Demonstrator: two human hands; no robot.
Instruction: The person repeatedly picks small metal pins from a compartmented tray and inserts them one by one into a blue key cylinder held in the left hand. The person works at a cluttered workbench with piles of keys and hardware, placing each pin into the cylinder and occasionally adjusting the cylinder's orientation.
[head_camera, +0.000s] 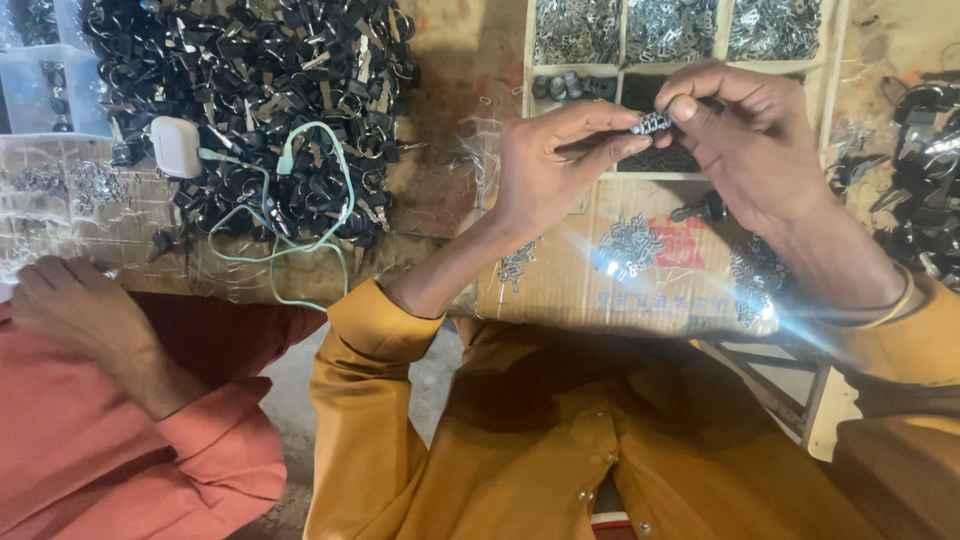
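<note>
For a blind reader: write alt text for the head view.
Two hands, the left hand and right hand, pinch a small metal part together above a divided tray of metal pieces. A pile of black keys lies left, beside a co-worker's hand.

Left hand (545, 165) and right hand (745, 145) pinch small metal part (652, 123) together above wooden tray (722, 35). Big pile of black keys (260, 90) at left. Another person's hand (75, 310) rests nearby.
</note>
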